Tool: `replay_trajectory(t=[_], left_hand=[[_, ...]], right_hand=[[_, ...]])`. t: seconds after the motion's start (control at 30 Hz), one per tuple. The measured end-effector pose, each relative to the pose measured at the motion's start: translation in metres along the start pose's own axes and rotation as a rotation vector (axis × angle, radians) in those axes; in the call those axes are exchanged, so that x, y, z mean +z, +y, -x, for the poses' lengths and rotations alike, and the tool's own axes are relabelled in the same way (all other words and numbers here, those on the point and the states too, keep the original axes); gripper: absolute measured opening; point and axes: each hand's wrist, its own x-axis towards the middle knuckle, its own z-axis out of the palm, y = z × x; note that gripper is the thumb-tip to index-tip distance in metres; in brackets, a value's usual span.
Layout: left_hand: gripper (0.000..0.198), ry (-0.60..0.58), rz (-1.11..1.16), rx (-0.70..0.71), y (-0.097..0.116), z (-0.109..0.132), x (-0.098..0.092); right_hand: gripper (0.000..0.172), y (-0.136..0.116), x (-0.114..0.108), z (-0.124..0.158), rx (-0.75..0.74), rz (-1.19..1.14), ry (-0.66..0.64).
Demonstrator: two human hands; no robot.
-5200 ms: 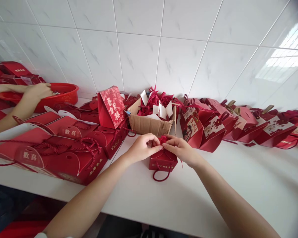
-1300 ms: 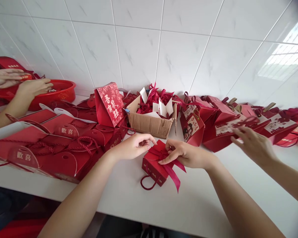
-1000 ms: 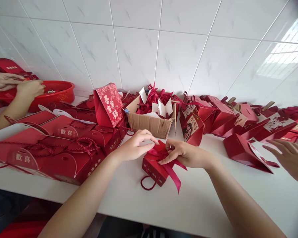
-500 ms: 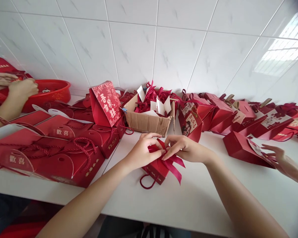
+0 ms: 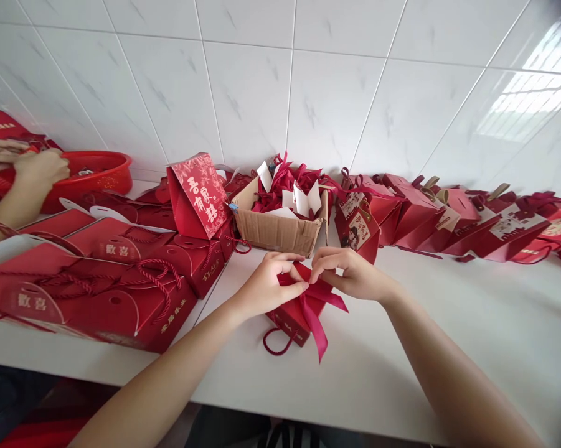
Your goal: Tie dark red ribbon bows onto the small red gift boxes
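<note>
Centrally, the left hand (image 5: 271, 286) and right hand (image 5: 353, 275), fingertips nearly meeting, each appear to pinch the glossy crimson satin ribbon (image 5: 314, 326) over the small red cardboard box (image 5: 292, 312), which sits on the white tabletop (image 5: 355, 379) before the brown cardboard carton (image 5: 276, 234). Uneven pulling could twist the unbraced box; a weak pinch could let the smooth ribbon slip and slacken.

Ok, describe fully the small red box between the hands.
The small red box, apparently cardboard, sits askew on the white tabletop. Pale lettering marks its near side, by a twisted dark-red cord loop. A glossy crimson ribbon tops it, two tails overhanging. The left hand and right hand meet there, partly hiding it.
</note>
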Motion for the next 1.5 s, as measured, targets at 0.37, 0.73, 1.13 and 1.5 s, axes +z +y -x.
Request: replay_trajectory(t=[0.37, 0.73, 1.13, 1.5], left_hand=[[0.014, -0.005, -0.031, 0.023, 0.001, 0.000, -0.001], [0.020, 0.051, -0.052, 0.012, 0.003, 0.000, -0.014], [0.028, -0.197, -0.193, 0.110, -0.004, -0.001, -0.043], [0.021, -0.209, -0.170, 0.245, -0.003, 0.001, -0.046]], right_hand=[[0.023, 0.001, -0.004, 0.001, 0.035, 0.082, 0.041], [0.031, 0.005, -0.004, 0.002, 0.021, 0.062, -0.013], [0.039, 0.003, -0.009, 0.006, 0.031, 0.066, -0.037], [0.021, 0.003, -0.011, 0.007, 0.101, 0.117, -0.084]])
